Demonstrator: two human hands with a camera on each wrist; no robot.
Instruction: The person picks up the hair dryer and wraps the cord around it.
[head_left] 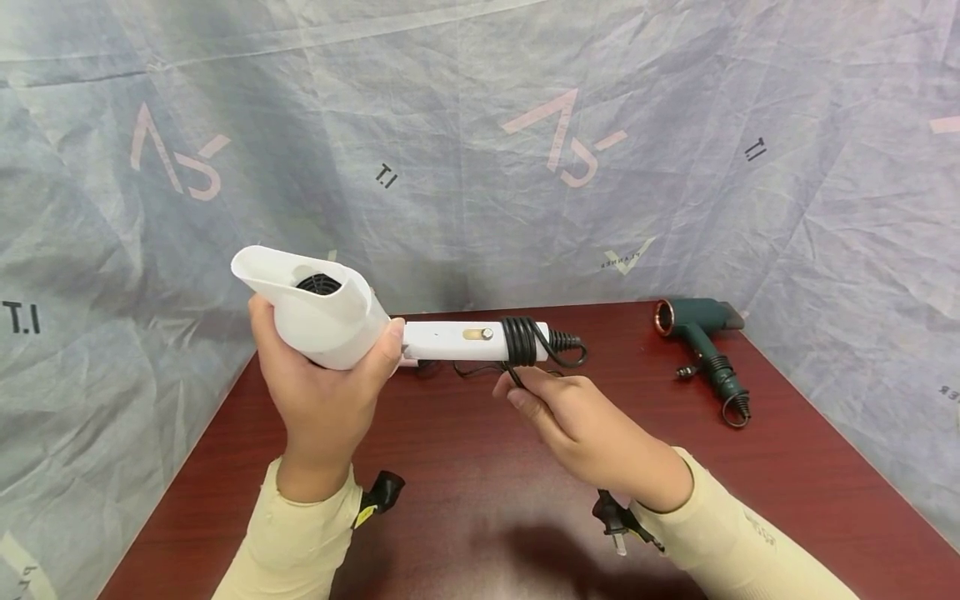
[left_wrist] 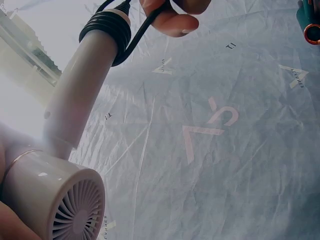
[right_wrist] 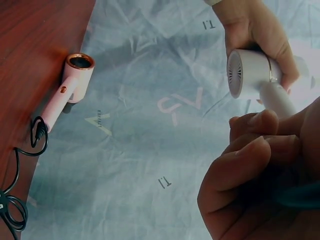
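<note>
A white hair dryer is held up over the table, its handle pointing right and its flat nozzle to the upper left. My left hand grips it round the head, thumb near the handle joint. Black cord is wound in several turns about the handle's end. Just below these turns my right hand pinches a loose stretch of the cord between thumb and fingers. A black plug with metal prongs shows below the right wrist.
A dark green hair dryer, cord wrapped on its handle, lies at the table's back right. A pink hair dryer with a black cord lies on the red-brown table, mostly hidden in the head view. Grey printed cloth stands behind.
</note>
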